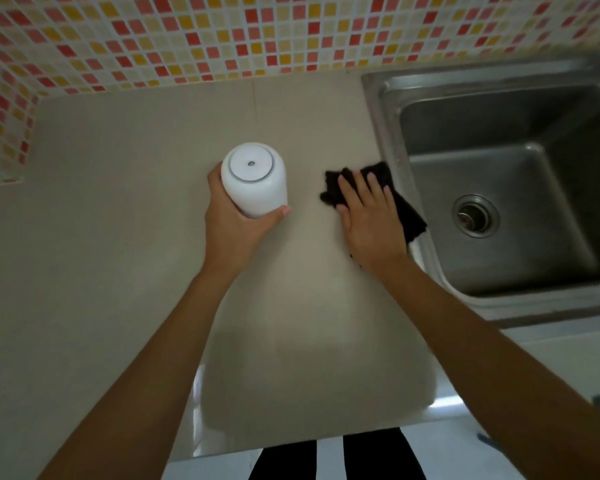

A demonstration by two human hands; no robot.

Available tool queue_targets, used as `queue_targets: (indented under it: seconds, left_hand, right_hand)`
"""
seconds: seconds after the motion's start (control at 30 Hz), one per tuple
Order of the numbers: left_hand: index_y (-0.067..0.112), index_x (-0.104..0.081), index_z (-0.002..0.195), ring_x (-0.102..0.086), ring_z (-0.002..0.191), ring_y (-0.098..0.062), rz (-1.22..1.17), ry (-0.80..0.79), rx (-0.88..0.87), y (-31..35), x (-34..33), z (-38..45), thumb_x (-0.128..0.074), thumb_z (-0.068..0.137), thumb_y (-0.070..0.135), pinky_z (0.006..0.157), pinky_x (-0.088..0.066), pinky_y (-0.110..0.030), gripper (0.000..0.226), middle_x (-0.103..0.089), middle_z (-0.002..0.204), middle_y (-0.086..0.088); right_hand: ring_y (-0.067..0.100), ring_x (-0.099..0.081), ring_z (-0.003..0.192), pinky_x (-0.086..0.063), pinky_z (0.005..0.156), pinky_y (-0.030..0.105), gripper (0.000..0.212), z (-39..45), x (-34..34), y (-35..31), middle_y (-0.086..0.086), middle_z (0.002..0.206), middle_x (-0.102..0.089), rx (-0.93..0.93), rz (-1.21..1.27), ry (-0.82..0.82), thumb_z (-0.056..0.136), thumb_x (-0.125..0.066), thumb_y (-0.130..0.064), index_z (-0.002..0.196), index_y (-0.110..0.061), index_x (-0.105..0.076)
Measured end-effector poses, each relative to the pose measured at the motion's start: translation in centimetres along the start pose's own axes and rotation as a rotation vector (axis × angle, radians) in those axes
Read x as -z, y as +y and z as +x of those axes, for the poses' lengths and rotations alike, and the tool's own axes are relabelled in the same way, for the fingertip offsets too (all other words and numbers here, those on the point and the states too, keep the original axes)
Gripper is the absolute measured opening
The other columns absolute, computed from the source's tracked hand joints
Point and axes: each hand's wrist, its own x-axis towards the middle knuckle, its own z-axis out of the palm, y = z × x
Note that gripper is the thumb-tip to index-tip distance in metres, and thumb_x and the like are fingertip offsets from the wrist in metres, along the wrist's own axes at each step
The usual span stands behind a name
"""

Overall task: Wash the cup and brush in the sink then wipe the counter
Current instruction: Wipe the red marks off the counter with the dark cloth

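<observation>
We see a wall of small mosaic tiles [222, 32] in red, orange and cream behind and left of the beige surface. Below its front edge lies a pale, glossy floor [447, 455].

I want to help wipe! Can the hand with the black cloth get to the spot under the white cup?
Probably not yet. The right hand presses the black cloth flat beside the sink, but the white cup stands upside down on that patch of counter, gripped by the left hand.

Dim soft indoor light, person's broad shadow on counter [118, 237], wide-angle edge bending, perhaps slight softness
</observation>
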Motion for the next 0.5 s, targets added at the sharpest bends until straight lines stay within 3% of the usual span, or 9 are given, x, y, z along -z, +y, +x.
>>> queue_targets:
  seconds: [0.23, 0.37, 0.5]
  left_hand:
    - [0.036, -0.029, 0.131, -0.052, 0.116, -0.002, -0.042, 0.009, 0.003, 0.2, -1.2, -0.4, -0.09, 0.059, 0.031, 0.096, -0.048, -0.025, 0.095, -0.051, 0.132, 0.012]
    - [0.036, -0.028, 0.132, -0.051, 0.118, -0.002, -0.063, 0.017, 0.015, 0.0, -1.5, -0.8, -0.09, 0.06, 0.027, 0.098, -0.047, -0.022, 0.095, -0.05, 0.133, 0.011]
    - [0.028, -0.028, 0.138, -0.049, 0.121, -0.004, -0.05, -0.007, 0.026, 0.0, -1.4, -1.0, -0.089, 0.061, 0.025, 0.099, -0.044, -0.019, 0.098, -0.047, 0.136, 0.009]
  right_hand:
    - [0.028, -0.023, 0.143, -0.018, 0.115, 0.045, 0.049, -12.6, 0.4, -0.5, 0.008, 0.154, -0.031, 0.002, -0.034, -0.03, 0.099, -0.031, -0.031, 0.146, -0.017, -0.036]
    - [0.027, -0.025, 0.142, -0.021, 0.114, 0.045, 0.046, -12.8, 0.1, -0.4, 0.008, 0.152, -0.035, 0.003, -0.009, 0.0, 0.098, -0.034, -0.023, 0.143, -0.016, -0.04]
    - [0.03, -0.032, 0.14, -0.022, 0.115, 0.043, 0.052, -9.4, -0.1, 0.2, 0.013, 0.147, -0.041, -0.013, 0.072, 0.045, 0.088, -0.052, 0.001, 0.138, -0.011, -0.047]
